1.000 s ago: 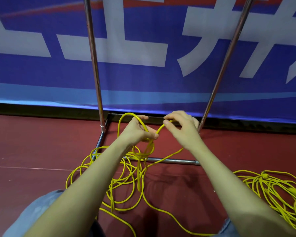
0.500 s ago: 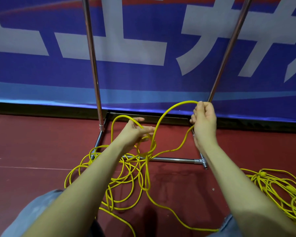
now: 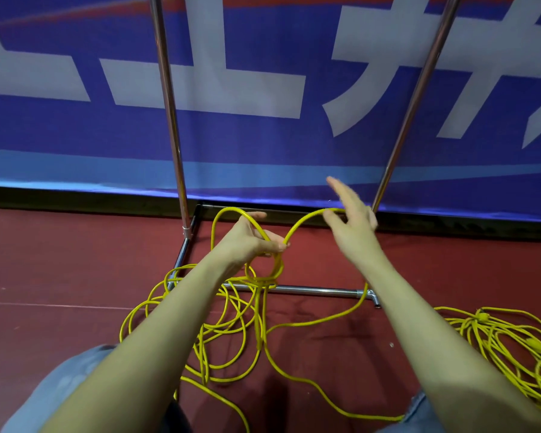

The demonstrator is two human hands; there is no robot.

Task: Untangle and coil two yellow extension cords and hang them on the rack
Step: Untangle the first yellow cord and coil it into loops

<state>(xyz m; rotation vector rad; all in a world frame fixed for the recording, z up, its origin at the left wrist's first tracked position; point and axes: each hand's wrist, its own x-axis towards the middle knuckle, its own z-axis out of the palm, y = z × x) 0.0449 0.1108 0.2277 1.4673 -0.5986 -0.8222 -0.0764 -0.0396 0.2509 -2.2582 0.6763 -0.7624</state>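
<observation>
My left hand [image 3: 254, 241] grips a small bundle of loops of a yellow extension cord [image 3: 231, 332], held above the rack's base. The rest of that cord lies tangled on the floor below. From my left hand the cord arcs up to my right hand [image 3: 352, 221], passes behind it and drops to the floor. My right hand is blurred, with its fingers stretched out; the cord lies across it near the thumb. A second yellow cord [image 3: 512, 348] sits in a loose heap at the right.
The chrome rack has a left post [image 3: 169, 120], a slanting right post [image 3: 419, 89] and a low base bar [image 3: 319, 290] on the red floor. A blue banner with white lettering [image 3: 263, 145] stands right behind it. My knees in jeans show at the bottom.
My right hand has gone from a closed grip on the cord to stretched-out fingers and has shifted slightly left. The arc of cord between my hands has become shorter.
</observation>
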